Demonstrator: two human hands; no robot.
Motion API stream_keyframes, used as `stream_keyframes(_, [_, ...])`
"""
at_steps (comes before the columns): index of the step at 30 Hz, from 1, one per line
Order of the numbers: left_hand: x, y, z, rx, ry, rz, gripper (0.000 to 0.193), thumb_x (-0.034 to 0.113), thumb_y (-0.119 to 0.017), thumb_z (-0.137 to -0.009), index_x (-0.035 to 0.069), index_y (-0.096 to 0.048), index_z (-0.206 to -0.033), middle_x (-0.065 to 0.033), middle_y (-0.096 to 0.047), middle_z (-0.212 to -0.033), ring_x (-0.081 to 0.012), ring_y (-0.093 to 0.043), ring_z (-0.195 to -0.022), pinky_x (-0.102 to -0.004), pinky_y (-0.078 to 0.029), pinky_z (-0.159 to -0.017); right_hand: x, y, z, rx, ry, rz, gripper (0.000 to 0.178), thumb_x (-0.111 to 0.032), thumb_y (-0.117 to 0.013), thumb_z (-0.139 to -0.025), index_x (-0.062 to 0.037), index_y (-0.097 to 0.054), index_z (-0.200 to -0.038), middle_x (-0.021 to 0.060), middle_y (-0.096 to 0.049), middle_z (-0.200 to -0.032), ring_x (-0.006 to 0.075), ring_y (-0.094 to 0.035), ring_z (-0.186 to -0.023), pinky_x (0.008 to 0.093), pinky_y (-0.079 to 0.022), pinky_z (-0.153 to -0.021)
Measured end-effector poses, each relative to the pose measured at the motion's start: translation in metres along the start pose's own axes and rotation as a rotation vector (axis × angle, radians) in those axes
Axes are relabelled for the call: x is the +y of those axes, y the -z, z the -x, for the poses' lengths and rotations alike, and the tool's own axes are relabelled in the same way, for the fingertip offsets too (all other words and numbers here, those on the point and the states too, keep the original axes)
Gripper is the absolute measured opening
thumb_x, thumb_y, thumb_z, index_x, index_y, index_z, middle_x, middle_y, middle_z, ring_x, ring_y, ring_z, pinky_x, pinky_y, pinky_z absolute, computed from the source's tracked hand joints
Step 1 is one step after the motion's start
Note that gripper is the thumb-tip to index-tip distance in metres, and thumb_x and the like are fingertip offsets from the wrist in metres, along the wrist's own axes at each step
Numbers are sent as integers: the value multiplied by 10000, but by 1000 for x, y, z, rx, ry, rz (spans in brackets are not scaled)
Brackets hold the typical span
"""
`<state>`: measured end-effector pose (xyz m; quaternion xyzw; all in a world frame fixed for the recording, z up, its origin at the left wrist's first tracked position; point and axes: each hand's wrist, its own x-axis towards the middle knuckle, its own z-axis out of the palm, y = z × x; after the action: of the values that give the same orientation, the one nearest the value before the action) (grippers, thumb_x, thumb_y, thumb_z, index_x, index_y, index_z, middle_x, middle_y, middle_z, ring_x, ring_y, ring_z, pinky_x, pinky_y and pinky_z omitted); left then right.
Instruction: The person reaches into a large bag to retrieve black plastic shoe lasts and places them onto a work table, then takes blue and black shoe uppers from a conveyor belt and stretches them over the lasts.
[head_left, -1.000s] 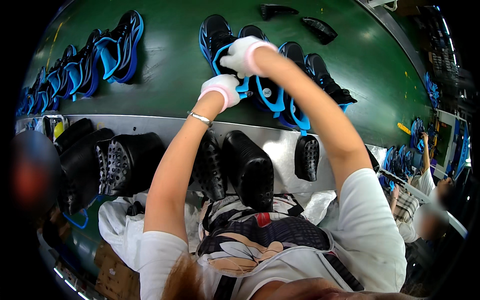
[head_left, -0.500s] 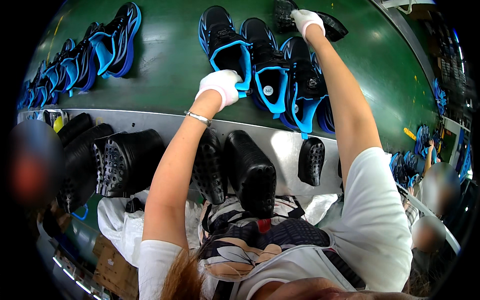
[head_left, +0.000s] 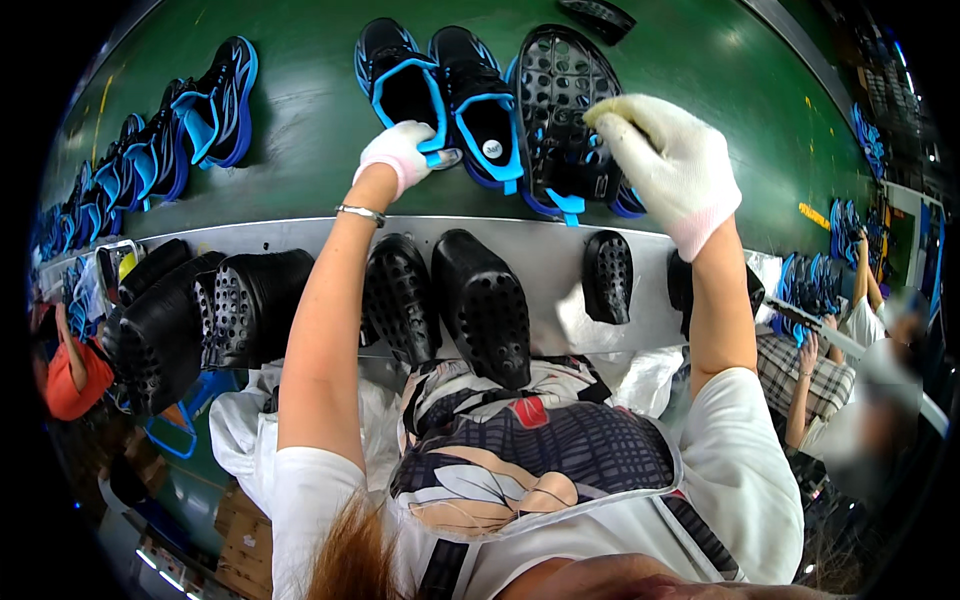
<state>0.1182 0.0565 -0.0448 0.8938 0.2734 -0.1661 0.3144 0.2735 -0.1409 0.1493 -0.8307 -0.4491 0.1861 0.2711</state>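
Note:
My left hand (head_left: 396, 158), in a white glove, is closed on the heel of a black and blue sneaker (head_left: 392, 62). A small shiny grey piece shows by its fingertips; its kind I cannot make out. A second sneaker (head_left: 466, 72) stands close at its right. My right hand (head_left: 672, 165), also gloved, grips a black shoe last (head_left: 563, 85) by its side. The last is held over further sneakers and mostly hides them, its pitted sole turned up toward me.
Another black last piece (head_left: 598, 18) lies at the far side of the green table (head_left: 310, 120). A row of sneakers (head_left: 222, 100) stands at the left. Several black lasts (head_left: 480, 300) sit along the metal ledge (head_left: 570, 300) nearest me. Other people work at both sides.
My right hand has drawn back toward me from the far side, bringing a black last over the sneakers. My left hand stays at the sneaker's heel. The view has shifted slightly.

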Motion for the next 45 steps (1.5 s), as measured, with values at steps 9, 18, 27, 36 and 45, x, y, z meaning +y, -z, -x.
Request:
stream_keyframes(9, [36, 11, 73, 446, 8, 149, 511, 246, -667, -831, 103, -537, -1304, -148, -554, -1251, -311, -606, -1074, -378, -497, -915, -21, 34, 77, 54, 96, -38, 150, -176, -623, -865, -68, -688, -947, 112, -669, -862, 292, -655, -803, 349, -521, -725])
stream_keyframes(18, [137, 33, 163, 226, -234, 1149, 407, 251, -518, -995, -16, -534, -1301, -127, -588, -1233, -173, -621, -1027, -291, -520, -837, -10, 52, 116, 100, 170, -99, 129, -143, -643, -849, -59, -688, -936, 112, -669, -850, 288, -660, -795, 342, -524, -717])
stream_keyframes(27, [152, -17, 211, -119, -413, 1543, 598, 256, -610, -930, -24, -369, -1401, -100, -553, -1218, -148, -564, -1029, -296, -484, -892, -9, 18, 131, 14, 150, -183, 133, -71, -603, -877, -8, -692, -953, 134, -681, -875, 200, -661, -792, 292, -508, -746])
stream_keyframes(36, [121, -51, 270, 78, -254, 1612, 620, 142, -642, -880, -1, -357, -1412, -107, -538, -1257, -178, -540, -1116, -317, -471, -926, -18, -48, 150, -219, 40, -356, 182, -67, -612, -900, -15, -674, -1062, 60, -670, -890, 94, -611, -769, 229, -483, -718])
stream_keyframes(45, [-10, -89, 308, 885, 574, 188, 771, 302, -741, -769, 43, -398, -1409, -230, -556, -1207, -361, -586, -1057, -388, -471, -941, -3, -63, 147, -328, 20, -353, 198, -98, -611, -901, -25, -674, -1074, 69, -670, -905, 112, -615, -741, 246, -489, -704])
